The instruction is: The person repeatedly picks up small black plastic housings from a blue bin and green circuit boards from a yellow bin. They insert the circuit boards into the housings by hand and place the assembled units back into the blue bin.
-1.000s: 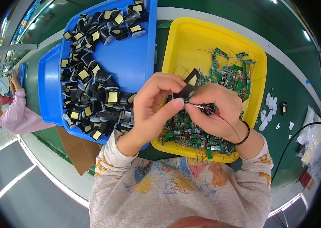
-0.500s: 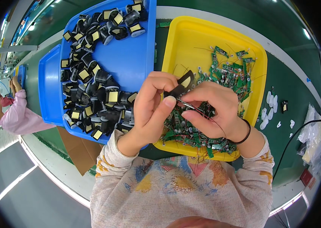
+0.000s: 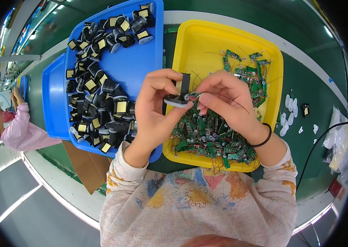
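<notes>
My left hand is closed on a black plastic housing with a pale yellow pad and a grey rounded edge. Thumb and fingers grip it from the left side, with the black upright part standing up between my hands. At the housing's right side, my right hand pinches a small green circuit board with thin dark wires trailing over the fingers. The board's end touches or nearly touches the housing; the fingers hide part of it. Both hands are above the left part of a yellow tray heaped with similar boards.
On the left, a large blue tray holds many black housings; another blue tray lies beyond. White flat pieces, a black part, a black cable and plastic bags lie right. A person in pink sits far left.
The housing has turned more upright in my left hand, its grey edge now below. My right hand has shifted slightly, and the green board now shows against the housing. The view has moved a little.
</notes>
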{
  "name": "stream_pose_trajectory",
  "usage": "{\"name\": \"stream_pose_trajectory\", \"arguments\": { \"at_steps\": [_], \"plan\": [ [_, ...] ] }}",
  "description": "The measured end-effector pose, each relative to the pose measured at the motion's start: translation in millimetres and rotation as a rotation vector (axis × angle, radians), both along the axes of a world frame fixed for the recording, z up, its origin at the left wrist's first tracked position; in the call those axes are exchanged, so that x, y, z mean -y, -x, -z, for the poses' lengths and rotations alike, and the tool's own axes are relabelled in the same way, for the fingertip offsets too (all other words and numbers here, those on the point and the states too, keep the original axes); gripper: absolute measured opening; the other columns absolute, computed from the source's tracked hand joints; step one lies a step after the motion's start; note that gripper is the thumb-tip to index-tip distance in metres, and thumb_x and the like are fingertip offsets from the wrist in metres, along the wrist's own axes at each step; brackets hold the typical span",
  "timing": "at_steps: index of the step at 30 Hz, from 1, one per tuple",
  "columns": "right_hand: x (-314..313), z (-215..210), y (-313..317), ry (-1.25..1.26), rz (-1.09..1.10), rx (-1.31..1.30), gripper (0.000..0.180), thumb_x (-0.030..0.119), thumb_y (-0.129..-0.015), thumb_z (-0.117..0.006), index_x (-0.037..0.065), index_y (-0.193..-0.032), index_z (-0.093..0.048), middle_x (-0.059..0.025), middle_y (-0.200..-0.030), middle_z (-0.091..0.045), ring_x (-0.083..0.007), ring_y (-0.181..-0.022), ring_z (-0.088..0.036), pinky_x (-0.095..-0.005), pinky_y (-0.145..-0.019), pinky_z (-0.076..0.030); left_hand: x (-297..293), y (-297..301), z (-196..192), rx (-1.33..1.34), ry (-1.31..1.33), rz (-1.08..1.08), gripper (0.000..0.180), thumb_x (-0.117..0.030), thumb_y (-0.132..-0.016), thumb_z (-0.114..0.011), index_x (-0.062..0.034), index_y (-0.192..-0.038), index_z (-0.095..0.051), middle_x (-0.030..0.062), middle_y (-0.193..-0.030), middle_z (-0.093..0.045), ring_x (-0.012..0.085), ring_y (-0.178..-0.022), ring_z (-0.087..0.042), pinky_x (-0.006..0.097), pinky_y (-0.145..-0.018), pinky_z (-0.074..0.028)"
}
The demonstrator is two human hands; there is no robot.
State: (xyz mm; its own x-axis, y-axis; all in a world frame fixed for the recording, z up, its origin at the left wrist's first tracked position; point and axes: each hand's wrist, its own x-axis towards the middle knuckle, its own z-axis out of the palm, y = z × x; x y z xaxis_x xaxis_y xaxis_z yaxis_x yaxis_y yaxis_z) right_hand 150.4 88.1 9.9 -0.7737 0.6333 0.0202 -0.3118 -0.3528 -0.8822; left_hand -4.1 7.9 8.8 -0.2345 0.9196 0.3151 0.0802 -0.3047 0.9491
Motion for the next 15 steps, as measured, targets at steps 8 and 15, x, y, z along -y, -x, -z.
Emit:
{"name": "stream_pose_trajectory", "arguments": {
  "at_steps": [8, 15],
  "plan": [
    [-2, 0, -1, -0.268, 0.027, 0.148, 0.011, 0.005, -0.08, -0.06, 0.0, -0.088, -0.054, -0.0001, -0.071, -0.055, -0.005, -0.062, -0.052, -0.0171, -0.055, -0.042, 2, 5, -8, 0.424, 0.249, 0.031, 0.035, -0.007, -0.081, -0.057, -0.0024, -0.112, -0.041, 0.0116, -0.096, -0.059, 0.0138, -0.086, -0.055, 0.024, -0.076, -0.043],
    [1, -3, 1, 0.016, -0.004, 0.083, 0.011, 0.007, -0.081, -0.059, 0.002, -0.086, -0.051, 0.0013, -0.064, -0.052, -0.0049, -0.054, -0.052, -0.0167, -0.049, -0.04, 1, 2, 0, 0.521, 0.34, 0.141, 0.038, -0.006, -0.079, -0.061, -0.0036, -0.111, -0.041, 0.0104, -0.095, -0.059, 0.0121, -0.085, -0.056, 0.023, -0.073, -0.043]
  ]
}}
